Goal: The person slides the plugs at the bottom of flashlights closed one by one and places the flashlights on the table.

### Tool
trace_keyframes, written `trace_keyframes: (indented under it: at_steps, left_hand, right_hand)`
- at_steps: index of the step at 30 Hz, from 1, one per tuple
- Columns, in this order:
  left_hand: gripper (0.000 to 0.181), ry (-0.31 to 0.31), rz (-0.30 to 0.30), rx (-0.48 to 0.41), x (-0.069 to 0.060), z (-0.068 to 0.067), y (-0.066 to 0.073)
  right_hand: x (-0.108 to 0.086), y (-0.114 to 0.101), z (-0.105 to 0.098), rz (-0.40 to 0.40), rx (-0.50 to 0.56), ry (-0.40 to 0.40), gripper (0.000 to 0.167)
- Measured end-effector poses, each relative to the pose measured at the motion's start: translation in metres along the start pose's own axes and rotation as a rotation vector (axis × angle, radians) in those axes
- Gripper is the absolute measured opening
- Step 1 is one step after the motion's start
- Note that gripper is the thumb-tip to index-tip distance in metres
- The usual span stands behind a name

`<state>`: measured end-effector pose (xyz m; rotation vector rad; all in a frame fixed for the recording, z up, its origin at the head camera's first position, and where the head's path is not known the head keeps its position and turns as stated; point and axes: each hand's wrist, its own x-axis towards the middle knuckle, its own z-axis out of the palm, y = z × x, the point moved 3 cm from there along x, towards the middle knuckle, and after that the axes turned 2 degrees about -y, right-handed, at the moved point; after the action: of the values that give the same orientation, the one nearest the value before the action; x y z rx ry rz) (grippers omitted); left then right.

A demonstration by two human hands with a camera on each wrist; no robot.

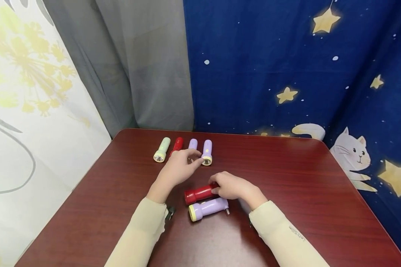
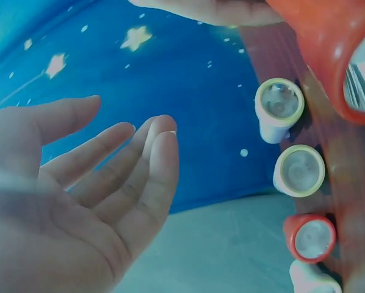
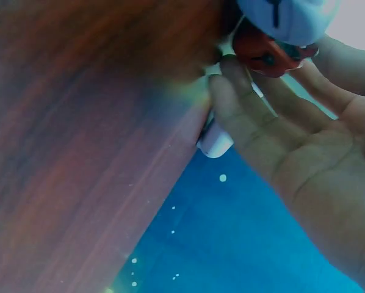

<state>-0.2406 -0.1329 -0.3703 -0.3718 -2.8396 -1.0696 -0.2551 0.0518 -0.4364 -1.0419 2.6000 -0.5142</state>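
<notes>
Red flashlight (image 1: 197, 194): lying on its side around the middle of the table, head pointing left, tail end tucked under the right hand.
Right hand (image 1: 232, 186): fingers on the far side of that red tail, thumb on the near side. Honestly can't tell if it's actually pinching or just straddling it; the right wrist view doesn't settle it for me.
Purple flashlight (image 1: 214, 207): just beside the red one, on the person's side, yellow-rimmed head facing left too.
Left hand (image 1: 178, 167): holding nothing, thumb and fingers apart and loosely bent. It's hanging over the back row, thumb tip right by the lens end of the rightmost light there.
Back row: four more lying side by side near the far edge, lens ends toward the person. Left to right, a pale green flashlight (image 1: 163, 146), a second red flashlight (image 1: 178, 142), a lilac flashlight (image 1: 193, 143) partly hidden by the left hand, then another lilac one with a yellow rim.
Table (image 1: 287, 174): reddish-brown wood grain, rounded corners, kinda glossy up front.
Curtains: a grey curtain (image 1: 157, 66) beside a navy curtain (image 1: 247, 74) with gold stars and a white cat print.
Sleeves: cream, both arms.
</notes>
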Motion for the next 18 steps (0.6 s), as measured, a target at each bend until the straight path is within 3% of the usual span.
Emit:
trace_keyframes:
  at_steps: [7,18]
  left_hand:
    - [0.033,0.051,-0.057,-0.083,-0.020,-0.008,-0.003]
    - [0.038,0.080,-0.124,-0.198,-0.034,-0.013,-0.004]
  right_hand:
    - [-0.003,-0.001,-0.003,-0.062,0.007,0.082,0.021]
    - [-0.017,-0.006,-0.022,-0.056,0.055,0.283,0.024]
